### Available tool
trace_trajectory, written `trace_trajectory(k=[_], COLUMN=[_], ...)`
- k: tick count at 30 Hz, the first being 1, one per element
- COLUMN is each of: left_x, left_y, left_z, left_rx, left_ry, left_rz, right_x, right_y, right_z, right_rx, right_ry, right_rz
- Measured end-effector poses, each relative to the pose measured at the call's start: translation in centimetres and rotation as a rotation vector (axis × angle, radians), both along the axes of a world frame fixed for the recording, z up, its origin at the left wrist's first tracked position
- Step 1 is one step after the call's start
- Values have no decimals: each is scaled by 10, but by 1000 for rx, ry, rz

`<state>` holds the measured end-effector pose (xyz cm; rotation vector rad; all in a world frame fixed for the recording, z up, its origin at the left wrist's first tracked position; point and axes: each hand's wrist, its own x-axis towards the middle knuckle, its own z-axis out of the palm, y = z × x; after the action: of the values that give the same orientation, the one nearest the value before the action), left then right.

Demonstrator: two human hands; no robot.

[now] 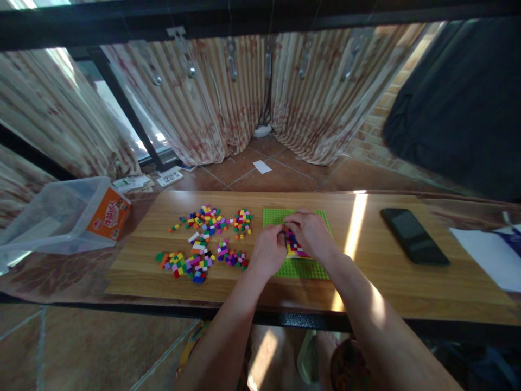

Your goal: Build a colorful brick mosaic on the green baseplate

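A green studded baseplate point(301, 270) lies on the wooden table, with a patch of multicoloured toy bricks point(296, 247) built up on its middle. Over the left part of that patch is my left hand point(269, 248), its fingers pinched together. My right hand point(312, 234) comes in from the other side, closed, with its fingertips meeting those of the left. Something small and dark shows between the fingertips, too small to name. Both hands hide much of the brick patch. Left of the plate, loose toy bricks point(207, 220) lie in several piles.
At the table's left end stands a clear plastic bin point(61, 217) with an orange label. A black phone point(415, 236) lies on the right of the wooden table point(366, 288), near white paper point(484, 258). Striped curtains point(195, 103) hang behind.
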<state>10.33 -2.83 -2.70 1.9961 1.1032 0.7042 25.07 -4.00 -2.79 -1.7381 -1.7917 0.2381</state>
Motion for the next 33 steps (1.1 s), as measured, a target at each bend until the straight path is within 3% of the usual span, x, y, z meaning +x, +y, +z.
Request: trace_trajectory(k=[8, 21, 33], left_x=[3, 4, 4], left_y=[-2, -3, -5], left_z=[-2, 0, 2], left_rx=[-14, -42, 3], left_ry=[74, 23, 147], left_rz=[26, 10, 3], right_x=[9, 10, 8], right_y=[-9, -11, -12], right_z=[-2, 1, 1], right_rx=[26, 23, 81], right_ry=[261, 70, 88], right_rz=[-52, 72, 19])
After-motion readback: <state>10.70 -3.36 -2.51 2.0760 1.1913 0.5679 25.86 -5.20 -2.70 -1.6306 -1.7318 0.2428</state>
